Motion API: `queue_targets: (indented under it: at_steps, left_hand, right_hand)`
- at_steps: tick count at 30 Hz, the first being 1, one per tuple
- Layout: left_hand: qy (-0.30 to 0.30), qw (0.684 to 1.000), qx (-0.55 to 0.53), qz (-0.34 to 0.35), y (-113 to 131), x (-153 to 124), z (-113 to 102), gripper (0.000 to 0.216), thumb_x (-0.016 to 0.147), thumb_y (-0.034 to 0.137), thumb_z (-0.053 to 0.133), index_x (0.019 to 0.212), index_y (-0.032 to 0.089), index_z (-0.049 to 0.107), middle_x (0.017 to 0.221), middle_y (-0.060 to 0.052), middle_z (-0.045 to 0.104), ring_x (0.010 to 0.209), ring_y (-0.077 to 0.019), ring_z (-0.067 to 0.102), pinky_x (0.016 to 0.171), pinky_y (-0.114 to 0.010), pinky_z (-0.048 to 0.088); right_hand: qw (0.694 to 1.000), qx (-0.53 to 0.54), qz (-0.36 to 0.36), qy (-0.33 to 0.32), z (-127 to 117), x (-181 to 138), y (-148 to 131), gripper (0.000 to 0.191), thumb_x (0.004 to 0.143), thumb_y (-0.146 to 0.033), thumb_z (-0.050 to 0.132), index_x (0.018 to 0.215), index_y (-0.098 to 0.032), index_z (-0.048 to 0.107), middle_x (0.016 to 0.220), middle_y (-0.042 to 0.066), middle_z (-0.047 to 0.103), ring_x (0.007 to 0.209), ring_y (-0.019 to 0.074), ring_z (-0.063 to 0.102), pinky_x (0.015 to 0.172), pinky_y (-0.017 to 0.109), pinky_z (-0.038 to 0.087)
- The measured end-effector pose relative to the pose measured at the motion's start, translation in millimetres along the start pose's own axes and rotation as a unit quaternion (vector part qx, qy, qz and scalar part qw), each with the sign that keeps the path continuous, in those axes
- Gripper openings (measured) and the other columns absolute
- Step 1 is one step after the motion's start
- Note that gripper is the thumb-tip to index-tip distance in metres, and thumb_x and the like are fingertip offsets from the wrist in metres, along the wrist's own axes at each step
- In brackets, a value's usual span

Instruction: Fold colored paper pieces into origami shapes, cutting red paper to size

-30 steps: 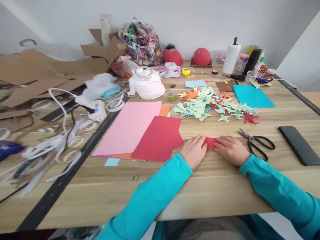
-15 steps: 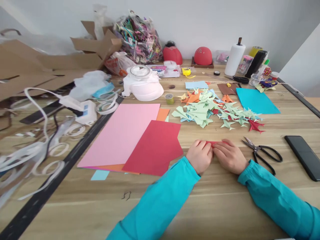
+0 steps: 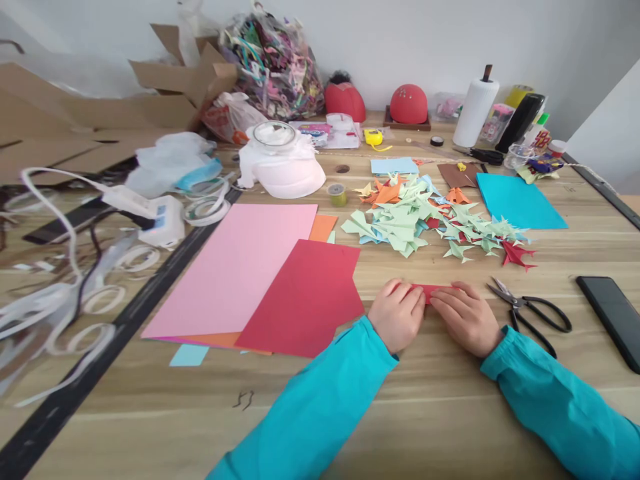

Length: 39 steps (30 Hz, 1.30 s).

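Note:
A small piece of folded red paper (image 3: 427, 292) lies on the wooden table between my two hands. My left hand (image 3: 397, 316) presses its left end, fingers curled over it. On the right end, the closed fingers of my right hand (image 3: 466, 319) hold the paper down. Both hands hide much of it. Just beyond them is a pile of folded paper shapes (image 3: 403, 217), mostly pale green, with some orange, blue and red. A larger red sheet (image 3: 305, 297) lies left of my left hand, over a pink sheet (image 3: 240, 267).
Black-handled scissors (image 3: 525, 307) and a phone (image 3: 610, 320) lie to my right. A turquoise sheet (image 3: 520, 203) is behind the pile. Cables and a power strip (image 3: 165, 223) crowd the left, near a cardboard box (image 3: 145, 113). A yellow tape measure (image 3: 373, 138) sits at the back.
My hands have moved slightly apart, and more of the red paper shows between them. The view has shifted a little.

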<state>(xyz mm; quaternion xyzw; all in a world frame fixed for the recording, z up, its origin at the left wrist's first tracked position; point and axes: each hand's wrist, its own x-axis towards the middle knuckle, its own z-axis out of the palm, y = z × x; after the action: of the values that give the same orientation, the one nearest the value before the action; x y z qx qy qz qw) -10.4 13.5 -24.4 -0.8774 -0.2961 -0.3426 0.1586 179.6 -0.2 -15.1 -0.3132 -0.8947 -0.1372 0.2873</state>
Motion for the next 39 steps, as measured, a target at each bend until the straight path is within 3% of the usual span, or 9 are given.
queue_targets:
  at_steps: [8,13,19,29,32,35,39]
  left_hand:
    - [-0.023,0.999,0.002,0.034,1.2,3.2,-3.7,0.015,0.087,0.016,0.053,0.086,0.01,0.066,0.085,-0.009,0.07,0.082,-0.0196,0.06,0.074,-0.037,0.046]
    - [-0.005,0.999,0.011,0.037,-12.1,2.7,-11.6,0.014,0.086,0.018,0.054,0.085,0.013,0.066,0.083,-0.007,0.07,0.082,-0.0187,0.059,0.076,-0.037,0.047]
    - [0.012,0.999,0.037,0.007,-36.5,-5.1,-17.6,0.014,0.086,0.016,0.053,0.085,0.017,0.066,0.087,-0.005,0.072,0.083,-0.0186,0.06,0.082,-0.04,0.046]
    - [0.037,0.997,0.061,-0.006,-43.4,-5.3,-18.3,0.011,0.084,0.015,0.054,0.082,0.017,0.065,0.082,-0.003,0.073,0.077,-0.0182,0.061,0.084,-0.041,0.046]
    - [0.051,0.995,0.068,-0.044,-48.5,-7.1,-21.4,0.01,0.083,0.012,0.054,0.081,0.016,0.064,0.082,-0.004,0.073,0.076,-0.0178,0.063,0.084,-0.04,0.046]
    - [0.064,0.993,0.059,-0.077,-45.0,-6.6,-23.5,0.013,0.083,0.011,0.054,0.088,0.015,0.065,0.087,-0.006,0.073,0.081,-0.0189,0.065,0.085,-0.039,0.046]
    - [0.047,0.999,0.01,-0.021,-23.6,-2.7,-18.9,0.02,0.086,0.017,0.054,0.103,0.013,0.064,0.103,-0.009,0.072,0.1,-0.0233,0.063,0.089,-0.041,0.045]
  right_hand:
    - [1.0,0.002,-0.005,-0.017,-1.6,-0.6,-2.8,0.024,0.088,-0.005,0.044,0.099,-0.014,0.065,0.099,0.008,0.074,0.095,0.0185,0.065,0.094,0.04,0.042]
    - [0.999,-0.025,0.033,0.007,-6.6,-1.7,2.7,0.024,0.086,-0.004,0.048,0.098,-0.017,0.065,0.101,0.006,0.074,0.096,0.0181,0.065,0.094,0.039,0.04]
    - [0.992,-0.049,0.114,0.036,-8.2,-2.0,9.2,0.025,0.084,-0.003,0.05,0.096,-0.02,0.064,0.096,0.004,0.075,0.092,0.0169,0.067,0.093,0.036,0.04]
    - [0.989,-0.052,0.128,0.047,-5.9,-2.7,8.7,0.023,0.084,-0.003,0.051,0.095,-0.019,0.064,0.096,0.005,0.075,0.089,0.0174,0.068,0.089,0.034,0.041]
    - [0.983,-0.059,0.16,0.074,-4.8,-5.6,14.4,0.019,0.084,-0.006,0.053,0.093,-0.019,0.064,0.093,0.006,0.075,0.084,0.0169,0.068,0.087,0.033,0.043]
    - [0.983,-0.048,0.162,0.07,-3.6,-5.5,14.9,0.018,0.085,-0.007,0.053,0.092,-0.019,0.065,0.092,0.005,0.075,0.084,0.0168,0.068,0.088,0.033,0.043]
    - [0.992,-0.016,0.123,0.038,-3.1,-0.7,5.4,0.024,0.086,-0.004,0.049,0.097,-0.019,0.065,0.097,0.005,0.075,0.091,0.0169,0.067,0.092,0.035,0.042]
